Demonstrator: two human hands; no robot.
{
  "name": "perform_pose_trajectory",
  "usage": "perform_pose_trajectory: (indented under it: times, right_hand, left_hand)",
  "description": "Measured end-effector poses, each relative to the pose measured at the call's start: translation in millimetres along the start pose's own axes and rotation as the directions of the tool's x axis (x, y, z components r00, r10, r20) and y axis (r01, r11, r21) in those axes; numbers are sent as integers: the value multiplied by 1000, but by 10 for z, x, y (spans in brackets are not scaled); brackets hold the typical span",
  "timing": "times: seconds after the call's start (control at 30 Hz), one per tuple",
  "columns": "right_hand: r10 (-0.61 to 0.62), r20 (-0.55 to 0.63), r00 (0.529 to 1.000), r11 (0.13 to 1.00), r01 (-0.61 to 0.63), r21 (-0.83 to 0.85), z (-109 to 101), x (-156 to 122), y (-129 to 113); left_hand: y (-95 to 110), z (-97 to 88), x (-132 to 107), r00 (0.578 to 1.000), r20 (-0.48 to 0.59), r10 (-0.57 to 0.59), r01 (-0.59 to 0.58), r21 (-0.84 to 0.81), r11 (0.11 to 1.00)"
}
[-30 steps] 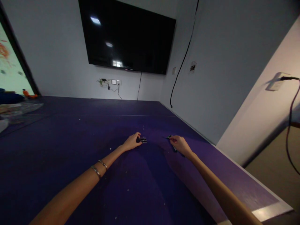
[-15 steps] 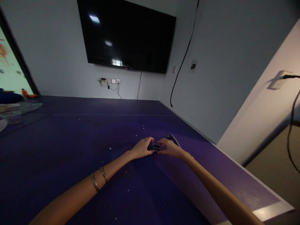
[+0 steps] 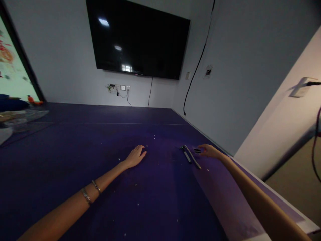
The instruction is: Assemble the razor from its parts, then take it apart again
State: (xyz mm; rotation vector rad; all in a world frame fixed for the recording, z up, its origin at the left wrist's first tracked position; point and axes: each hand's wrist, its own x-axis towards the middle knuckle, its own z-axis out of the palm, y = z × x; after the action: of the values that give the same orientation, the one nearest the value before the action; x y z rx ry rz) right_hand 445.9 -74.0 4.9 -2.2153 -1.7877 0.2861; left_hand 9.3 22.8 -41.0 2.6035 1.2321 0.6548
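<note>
My left hand [image 3: 135, 156] lies flat on the dark purple table [image 3: 75, 160] with its fingers stretched out and nothing in it. My right hand [image 3: 209, 151] reaches out near the table's right edge, its fingertips touching a small dark piece [image 3: 197, 151] that rests on the table. Just left of that piece lies a slim tool with long metal handles [image 3: 191, 156]. Whether the right fingers grip the small piece is unclear in the dim light.
A large black screen [image 3: 137, 40] hangs on the far wall above wall sockets [image 3: 119, 87]. A black cable [image 3: 198, 60] runs down the right wall. Clutter [image 3: 15, 113] sits at the table's far left. Small white specks dot the tabletop.
My hands, which met over the small dark piece half a second ago, have parted. The right hand carried the piece right, past the metal tool; the left drew back left, flat and holding nothing.
</note>
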Motion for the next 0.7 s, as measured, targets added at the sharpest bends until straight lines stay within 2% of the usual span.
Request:
perform_pose_trajectory:
  times: [0.1, 0.3, 0.5, 0.6, 0.7]
  right_hand:
    - [16, 49, 999, 1000, -15, -6, 52, 40, 49]
    - [-26, 109, 994, 996, 16, 92, 101, 87, 29]
    - [-58, 80, 995, 979, 42, 198, 74, 76, -11]
    - [-54, 95, 994, 981, 35, 192, 66, 66, -18]
    - [-38, 171, 985, 988, 12, 154, 44, 69, 22]
  left_hand:
    - [-65, 37, -54, 1000, 2, -8, 8, 0, 1000]
    - [-35, 76, -94, 1000, 16, 24, -25, 45, 999]
    - [-43, 84, -94, 1000, 15, 11, -11, 51, 999]
    - [-62, 103, -96, 1000, 0, 14, -14, 30, 999]
    - [-77, 126, -93, 1000, -15, 12, -11, 16, 1000]
